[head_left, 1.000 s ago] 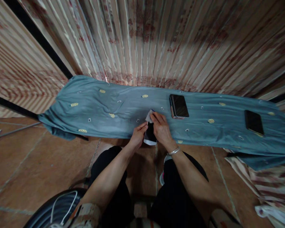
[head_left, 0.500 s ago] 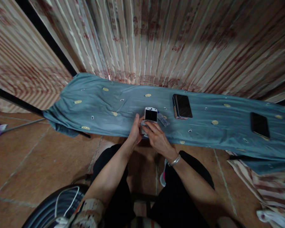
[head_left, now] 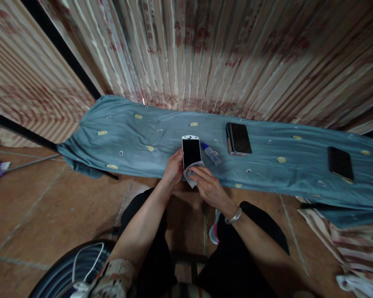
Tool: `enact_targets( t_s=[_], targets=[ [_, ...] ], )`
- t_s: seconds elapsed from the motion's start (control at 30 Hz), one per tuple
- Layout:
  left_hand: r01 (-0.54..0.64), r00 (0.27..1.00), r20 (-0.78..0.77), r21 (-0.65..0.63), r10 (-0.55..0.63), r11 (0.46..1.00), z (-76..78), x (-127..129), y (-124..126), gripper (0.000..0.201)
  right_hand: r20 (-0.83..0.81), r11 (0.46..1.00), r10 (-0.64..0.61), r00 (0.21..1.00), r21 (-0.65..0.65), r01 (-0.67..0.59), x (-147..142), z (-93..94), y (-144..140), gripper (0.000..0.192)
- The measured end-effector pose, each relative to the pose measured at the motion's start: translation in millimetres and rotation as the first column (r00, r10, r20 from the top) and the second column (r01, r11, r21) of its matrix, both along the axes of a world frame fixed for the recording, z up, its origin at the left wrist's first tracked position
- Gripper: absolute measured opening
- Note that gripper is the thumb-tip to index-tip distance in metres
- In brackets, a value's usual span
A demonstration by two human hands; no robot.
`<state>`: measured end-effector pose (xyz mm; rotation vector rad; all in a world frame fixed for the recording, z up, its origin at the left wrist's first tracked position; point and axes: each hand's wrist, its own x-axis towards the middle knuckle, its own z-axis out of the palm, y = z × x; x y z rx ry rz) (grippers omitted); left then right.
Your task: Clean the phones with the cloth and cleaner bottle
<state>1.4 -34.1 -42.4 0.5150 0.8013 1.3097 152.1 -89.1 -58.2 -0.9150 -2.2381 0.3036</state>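
Note:
A white smartphone (head_left: 192, 152) with a dark screen is gripped along its left side by my left hand (head_left: 174, 166). My right hand (head_left: 208, 185) pinches a pale grey wiping cloth (head_left: 192, 177), which lies against the lower end of the phone's screen and covers that end. Just right of the phone, a small clear spray bottle (head_left: 210, 155) with a blue end lies on the blue-green cloth cover (head_left: 161, 159). Some of my left fingers are hidden behind the phone.
A stack of dark-screened phones or tablets (head_left: 240, 138) sits right of the bottle. Another dark device (head_left: 341, 163) lies at the far right. A striped curtain (head_left: 205, 62) hangs behind the covered bench. A dark ribbed round object (head_left: 59, 275) is at lower left.
The phone has shifted slightly left and shows more of its screen. My right hand and the cloth have slid down to its lower end, and more of the bottle shows.

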Motion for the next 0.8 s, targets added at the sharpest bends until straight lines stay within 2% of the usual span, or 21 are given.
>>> enact_targets(
  t_s=[0.07,0.2,0.33,0.4,0.5,0.57,0.73,0.8],
  targets=[
    [-0.025,1.000,0.005,0.030,0.025,0.999,-3.1,-1,1,0.020,-0.004,1.000,-0.018,1.000,-0.002,0.018,3,-0.2,0,0.042],
    [-0.052,0.998,0.019,-0.007,0.052,0.999,-6.6,-2,3,0.019,-0.059,0.995,-0.098,0.993,-0.028,0.096,9,0.9,3,0.041],
    [-0.056,0.998,0.026,-0.010,0.056,0.998,-4.6,-1,3,0.017,-0.221,0.974,-0.204,0.954,-0.147,0.174,16,1.1,9,0.040],
    [-0.053,0.998,0.018,-0.012,0.053,0.999,-3.3,1,3,0.017,-0.324,0.938,-0.304,0.896,-0.263,0.224,19,-2.4,13,0.037],
    [-0.061,0.998,0.003,-0.034,0.061,0.998,-2.4,3,2,0.019,-0.396,0.842,-0.477,0.785,-0.463,0.277,21,-12.3,19,0.032],
    [-0.069,0.998,-0.002,-0.060,0.069,0.996,-2.3,5,1,0.022,-0.417,0.795,-0.532,0.737,-0.546,0.265,21,-19.2,21,0.033],
    [-0.027,0.999,-0.033,-0.093,0.024,0.995,-3.2,12,-5,0.025,-0.525,0.770,-0.548,0.651,-0.621,0.148,23,-24.8,28,0.036],
    [-0.002,0.999,-0.045,-0.095,-0.002,0.995,-4.0,15,-7,0.026,-0.578,0.746,-0.565,0.588,-0.663,0.065,25,-22.5,32,0.037]
  ],
)
